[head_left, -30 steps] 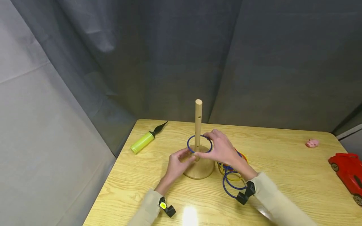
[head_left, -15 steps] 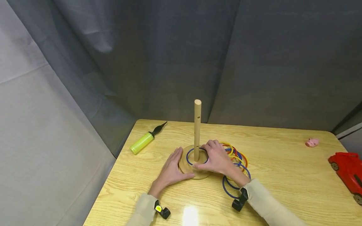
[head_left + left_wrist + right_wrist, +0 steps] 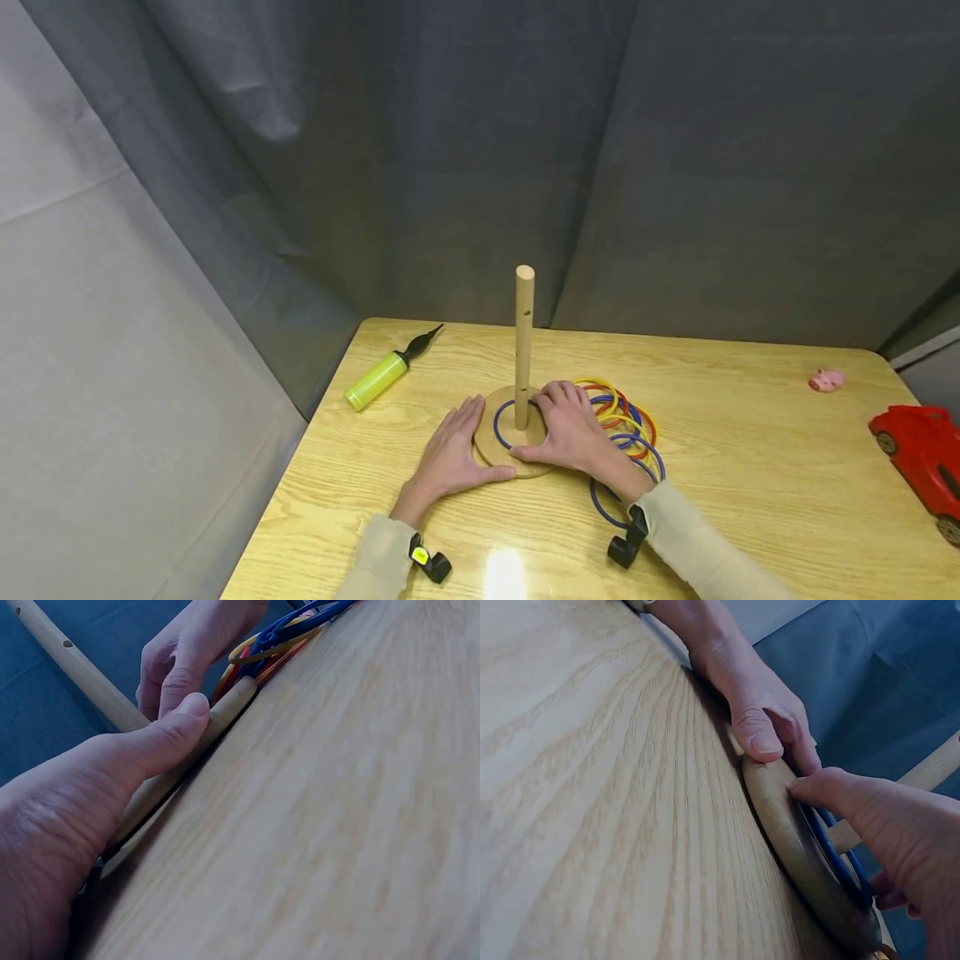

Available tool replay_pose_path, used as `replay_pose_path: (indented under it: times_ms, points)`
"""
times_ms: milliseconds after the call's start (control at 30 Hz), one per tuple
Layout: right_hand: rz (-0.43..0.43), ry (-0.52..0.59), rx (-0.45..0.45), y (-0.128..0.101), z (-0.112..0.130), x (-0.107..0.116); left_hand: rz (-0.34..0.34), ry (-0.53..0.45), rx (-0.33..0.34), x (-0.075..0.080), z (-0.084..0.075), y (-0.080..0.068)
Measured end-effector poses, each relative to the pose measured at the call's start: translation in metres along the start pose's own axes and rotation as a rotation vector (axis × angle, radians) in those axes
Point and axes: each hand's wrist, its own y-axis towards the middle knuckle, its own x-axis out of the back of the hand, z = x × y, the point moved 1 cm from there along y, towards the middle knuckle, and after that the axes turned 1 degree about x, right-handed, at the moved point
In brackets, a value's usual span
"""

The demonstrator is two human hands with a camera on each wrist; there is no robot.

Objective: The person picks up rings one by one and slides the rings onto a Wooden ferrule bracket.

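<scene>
A wooden peg stand has an upright post point(image 3: 523, 333) on a round base point(image 3: 483, 435). A blue ring point(image 3: 497, 425) lies flat on the base around the post. My left hand point(image 3: 452, 452) lies flat on the table, its thumb point(image 3: 176, 724) pressed against the base's rim point(image 3: 229, 701). My right hand point(image 3: 570, 429) rests on top of the base, over the ring's right side. Its thumb point(image 3: 817, 787) sits on the rim point(image 3: 780, 817) and its bent fingers point(image 3: 176, 671) touch down beside the post point(image 3: 75, 664). Neither hand grips anything.
A loose pile of blue, yellow and red rings point(image 3: 628, 425) lies right of the base, partly under my right wrist. A yellow hand pump point(image 3: 378, 377) lies at the back left, with a pink pig toy point(image 3: 827, 381) and a red toy car point(image 3: 918, 450) at the far right.
The right hand brought the blue ring down the post onto the base and now rests on it. The left hand flattened on the table against the base's edge.
</scene>
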Motion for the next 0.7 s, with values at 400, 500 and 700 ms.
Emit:
replay_pose_path:
  times_ms: [400, 500, 700]
  points:
    - [-0.120, 0.139, -0.092, -0.048, -0.007, 0.030, -0.001, -0.003, 0.008, -0.001, 0.000, 0.000]
    - [-0.146, 0.146, -0.106, -0.067, -0.011, 0.033, 0.004, -0.001, 0.011, -0.001, 0.000, 0.001]
    - [-0.236, 0.116, -0.137, -0.097, -0.015, 0.030, -0.006, -0.003, 0.020, -0.002, 0.002, 0.000]
